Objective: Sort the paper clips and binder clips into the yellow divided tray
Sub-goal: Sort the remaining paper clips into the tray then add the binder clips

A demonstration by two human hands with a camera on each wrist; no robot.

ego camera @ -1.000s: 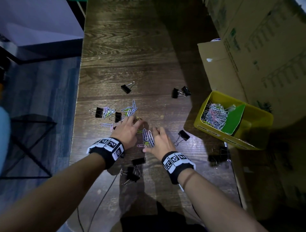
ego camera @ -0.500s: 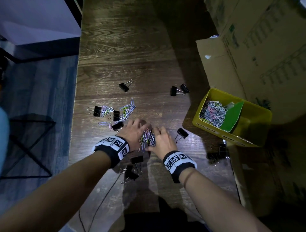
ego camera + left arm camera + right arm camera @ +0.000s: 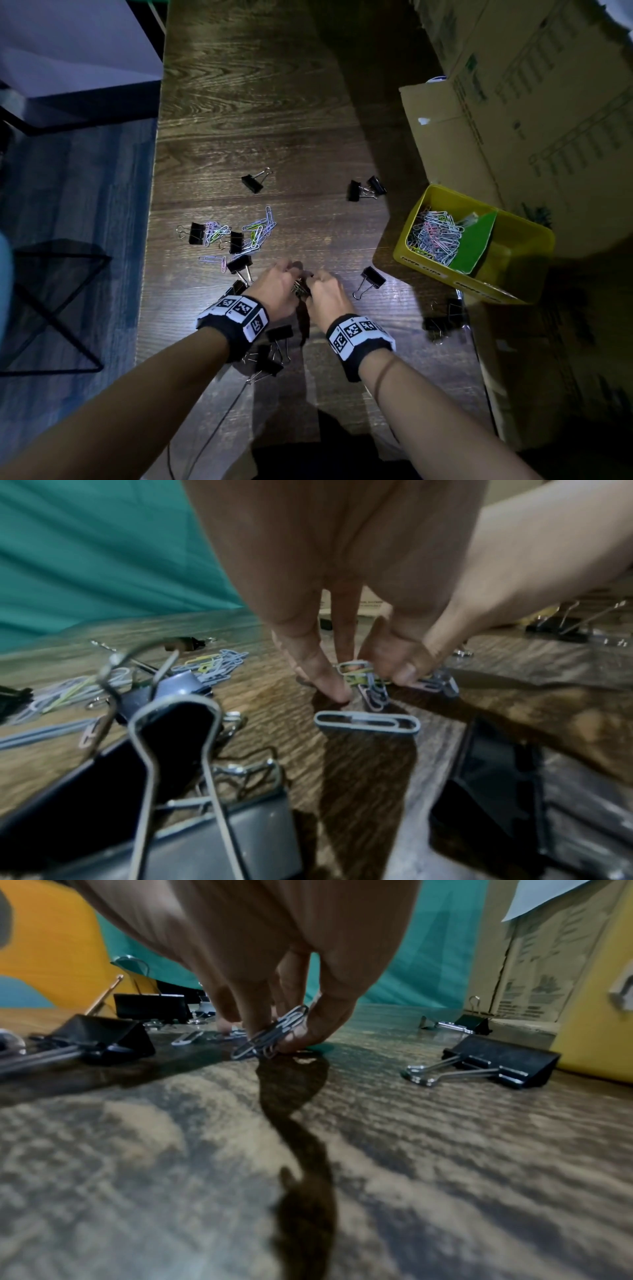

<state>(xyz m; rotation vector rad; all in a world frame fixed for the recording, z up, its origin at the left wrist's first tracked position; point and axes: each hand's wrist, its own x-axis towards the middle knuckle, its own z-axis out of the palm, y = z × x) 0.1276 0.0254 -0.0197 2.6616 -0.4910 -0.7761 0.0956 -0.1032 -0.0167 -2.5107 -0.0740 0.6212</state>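
Your left hand [image 3: 278,287] and right hand [image 3: 328,294] meet near the middle of the tabletop [image 3: 260,102], each grip pinching a bunch of paper clips [image 3: 274,1033] down at the surface. The yellow divided tray [image 3: 424,262] sits to the right, its left compartment holding clips. Loose binder clips [image 3: 371,279] lie around.

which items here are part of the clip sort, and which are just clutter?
Job:
- yellow divided tray, paper clips already in its left compartment
- paper clip bunch pinched by right hand; left hand gathering at the same bunch
- loose paper clips on the table
- binder clips, e.g.

Clutter:
- cardboard boxes
- black cable
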